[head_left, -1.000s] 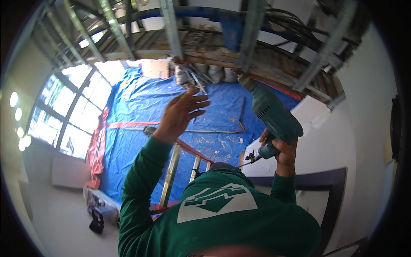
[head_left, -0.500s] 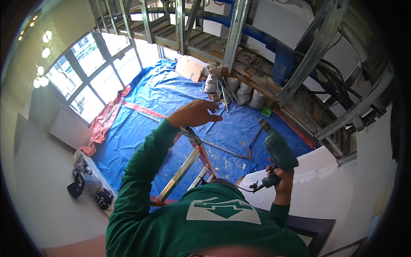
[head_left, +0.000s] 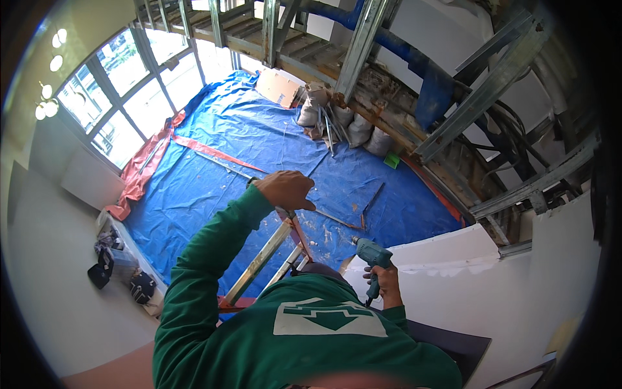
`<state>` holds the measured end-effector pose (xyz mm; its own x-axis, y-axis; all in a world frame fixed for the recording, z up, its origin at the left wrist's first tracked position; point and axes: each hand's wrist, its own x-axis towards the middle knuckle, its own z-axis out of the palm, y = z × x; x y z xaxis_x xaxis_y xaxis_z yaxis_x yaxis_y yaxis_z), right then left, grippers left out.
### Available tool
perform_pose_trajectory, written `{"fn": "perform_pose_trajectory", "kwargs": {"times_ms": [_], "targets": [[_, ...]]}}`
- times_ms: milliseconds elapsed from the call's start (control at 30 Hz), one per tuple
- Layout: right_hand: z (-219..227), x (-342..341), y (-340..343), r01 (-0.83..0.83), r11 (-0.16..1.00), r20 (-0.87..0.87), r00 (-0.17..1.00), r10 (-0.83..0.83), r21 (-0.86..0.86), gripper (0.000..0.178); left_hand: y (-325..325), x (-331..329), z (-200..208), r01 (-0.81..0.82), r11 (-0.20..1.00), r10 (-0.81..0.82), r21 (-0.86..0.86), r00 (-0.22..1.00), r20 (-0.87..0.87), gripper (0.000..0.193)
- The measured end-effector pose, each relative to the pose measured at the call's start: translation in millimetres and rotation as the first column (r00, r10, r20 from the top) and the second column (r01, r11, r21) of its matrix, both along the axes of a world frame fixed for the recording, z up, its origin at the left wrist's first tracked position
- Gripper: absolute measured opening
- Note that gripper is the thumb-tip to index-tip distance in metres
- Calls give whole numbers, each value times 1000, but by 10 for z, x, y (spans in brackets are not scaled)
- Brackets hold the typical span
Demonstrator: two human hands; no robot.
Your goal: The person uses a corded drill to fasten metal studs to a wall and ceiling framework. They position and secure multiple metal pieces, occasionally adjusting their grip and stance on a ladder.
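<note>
My right hand (head_left: 387,284) grips a teal power drill (head_left: 374,253) by its handle, with the metal chuck pointing left and a little away from me. In front of my chest, my left hand (head_left: 287,190) is held over the top of a stepladder (head_left: 260,260). Its fingers are curled inward; whether anything small lies in them is hidden. Both arms wear green sleeves. The ladder's rails run down in front of me, partly covered by my left arm and body.
Far below, a blue tarp (head_left: 233,129) covers the floor. Filled sacks (head_left: 359,129) and a cardboard box (head_left: 277,88) stand at its far side. Metal studs (head_left: 363,48) and a raised wooden ledge (head_left: 311,71) cross overhead at the far right. A white wall (head_left: 447,249) rises at right.
The drill has come down, closer to my body and leftward, its chuck now turned more to the left. My left hand has lowered slightly, and its spread fingers have curled in.
</note>
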<state>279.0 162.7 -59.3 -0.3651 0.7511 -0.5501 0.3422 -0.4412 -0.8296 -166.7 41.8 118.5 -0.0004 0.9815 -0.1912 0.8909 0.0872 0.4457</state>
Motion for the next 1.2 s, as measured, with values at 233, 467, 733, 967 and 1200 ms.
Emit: {"fn": "perform_pose_trajectory", "kwargs": {"times_ms": [233,467,733,967,1200], "targets": [[-106,-63,-23,13,999,51,999,-12,-29,52,-10,29,-16,-11,1000,9,-29,998,-56,58],[186,-261,73,-106,993,-10,994,107,53,53,467,-504,-75,25,907,-72,421,993,97,50],[251,-355,-79,-184,981,95,980,177,64,48,1800,-1818,908,-206,668,57,715,972,228,55],[526,-102,-408,-282,953,244,938,248,115,56,2663,-2026,956,-164,697,-91,698,945,313,61],[437,-94,-383,-362,919,318,899,301,155,55,2722,-2246,809,-75,674,50,735,997,57,58]]}}
